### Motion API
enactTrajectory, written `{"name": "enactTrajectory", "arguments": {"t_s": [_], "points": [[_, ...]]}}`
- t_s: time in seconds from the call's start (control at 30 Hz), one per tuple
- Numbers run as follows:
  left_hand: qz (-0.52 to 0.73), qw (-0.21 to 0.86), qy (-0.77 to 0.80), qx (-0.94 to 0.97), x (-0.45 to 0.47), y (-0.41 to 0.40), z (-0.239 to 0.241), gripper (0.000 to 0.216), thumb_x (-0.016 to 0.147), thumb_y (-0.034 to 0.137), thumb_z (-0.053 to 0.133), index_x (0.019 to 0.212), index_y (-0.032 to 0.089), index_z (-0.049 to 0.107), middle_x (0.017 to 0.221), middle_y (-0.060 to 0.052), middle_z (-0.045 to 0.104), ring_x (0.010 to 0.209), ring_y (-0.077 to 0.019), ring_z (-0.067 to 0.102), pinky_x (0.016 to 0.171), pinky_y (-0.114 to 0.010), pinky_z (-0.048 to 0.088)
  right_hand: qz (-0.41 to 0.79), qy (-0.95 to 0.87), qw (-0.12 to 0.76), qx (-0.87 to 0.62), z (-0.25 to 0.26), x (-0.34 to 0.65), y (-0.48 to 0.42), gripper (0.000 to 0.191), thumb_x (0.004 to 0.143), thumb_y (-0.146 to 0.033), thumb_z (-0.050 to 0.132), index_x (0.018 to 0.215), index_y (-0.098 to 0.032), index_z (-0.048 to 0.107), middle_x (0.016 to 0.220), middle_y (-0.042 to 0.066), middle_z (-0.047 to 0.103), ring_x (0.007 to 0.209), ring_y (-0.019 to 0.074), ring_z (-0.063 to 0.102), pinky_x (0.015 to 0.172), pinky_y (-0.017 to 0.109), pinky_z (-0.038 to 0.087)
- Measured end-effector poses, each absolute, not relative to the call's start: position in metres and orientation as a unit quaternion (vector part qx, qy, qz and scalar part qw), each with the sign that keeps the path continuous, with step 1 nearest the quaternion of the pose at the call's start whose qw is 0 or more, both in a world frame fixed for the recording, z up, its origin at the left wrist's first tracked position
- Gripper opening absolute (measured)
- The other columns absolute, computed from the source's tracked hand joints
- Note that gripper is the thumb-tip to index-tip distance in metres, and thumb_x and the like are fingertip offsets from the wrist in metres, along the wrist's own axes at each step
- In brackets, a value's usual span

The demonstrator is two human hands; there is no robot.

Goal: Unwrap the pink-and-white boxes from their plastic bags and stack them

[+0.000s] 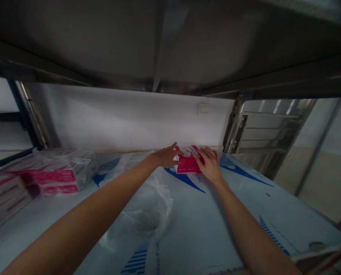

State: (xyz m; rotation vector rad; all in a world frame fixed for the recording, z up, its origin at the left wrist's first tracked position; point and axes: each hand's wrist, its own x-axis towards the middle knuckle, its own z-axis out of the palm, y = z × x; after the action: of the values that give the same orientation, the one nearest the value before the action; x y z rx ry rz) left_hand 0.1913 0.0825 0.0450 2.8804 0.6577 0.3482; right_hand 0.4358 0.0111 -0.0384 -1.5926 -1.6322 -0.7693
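Note:
A red and white printed box (187, 165) lies far back on the shelf, near the wall. My right hand (209, 160) rests over its right end, with the fingers on its top and side. At the box's left end is my left hand (166, 156), thumb and fingers apart; whether it touches the box is hard to make out. Under my left forearm a crumpled clear plastic bag (147, 206) spreads over the shelf surface.
Plastic-wrapped red and white boxes (58, 172) sit at the left, with another box (4, 198) nearer. A metal shelf (107, 46) hangs low overhead. Posts (235, 122) stand at the back corners. The lower shelf's surface (199, 229) bears blue-printed film.

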Motion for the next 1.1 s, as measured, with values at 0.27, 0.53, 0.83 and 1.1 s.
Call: {"name": "enactTrajectory", "arguments": {"t_s": [0.27,0.53,0.83,1.1], "points": [[0.191,-0.016,0.241,0.951,0.033,0.037,0.083,0.035,0.1,0.045,0.05,0.123,0.026,0.069,0.104,-0.004,0.076,0.088,-0.0191,0.071,0.081,-0.029,0.049,-0.321,-0.769,0.343,-0.434,-0.007,0.336,-0.015,0.022,0.093,-0.028,0.054,0.102,-0.016,0.07,0.094,0.01,0.07,0.091,0.0233,0.06,0.09,0.042,0.049],[0.196,0.138,0.318,0.917,-0.051,0.023,0.025,0.035,0.087,0.041,0.066,0.116,0.023,0.069,0.059,0.005,0.062,0.051,-0.012,0.058,0.054,-0.023,0.041,-0.175,-0.906,0.254,-0.289,-0.004,0.257,-0.047,0.023,0.095,-0.032,0.054,0.096,-0.016,0.071,0.083,0.005,0.07,0.079,0.0182,0.063,0.079,0.037,0.051],[0.349,0.096,0.201,0.91,-0.046,0.009,0.0,0.009,0.09,0.019,0.059,0.098,0.02,0.064,0.083,-0.002,0.072,0.073,-0.0159,0.068,0.069,-0.028,0.052,-0.02,-0.922,0.212,-0.323,0.008,0.232,-0.036,0.034,0.094,-0.028,0.058,0.127,-0.023,0.061,0.122,0.005,0.069,0.107,0.0171,0.067,0.094,0.033,0.056],[0.327,0.002,0.047,0.944,-0.022,-0.011,-0.013,0.025,0.084,0.013,0.052,0.108,0.014,0.06,0.096,-0.011,0.069,0.09,-0.0233,0.067,0.078,-0.039,0.057,-0.052,-0.913,0.282,-0.289,-0.02,0.228,-0.042,0.062,0.09,-0.021,0.062,0.148,-0.027,0.042,0.15,0.004,0.055,0.13,0.0178,0.058,0.106,0.037,0.054]]}}
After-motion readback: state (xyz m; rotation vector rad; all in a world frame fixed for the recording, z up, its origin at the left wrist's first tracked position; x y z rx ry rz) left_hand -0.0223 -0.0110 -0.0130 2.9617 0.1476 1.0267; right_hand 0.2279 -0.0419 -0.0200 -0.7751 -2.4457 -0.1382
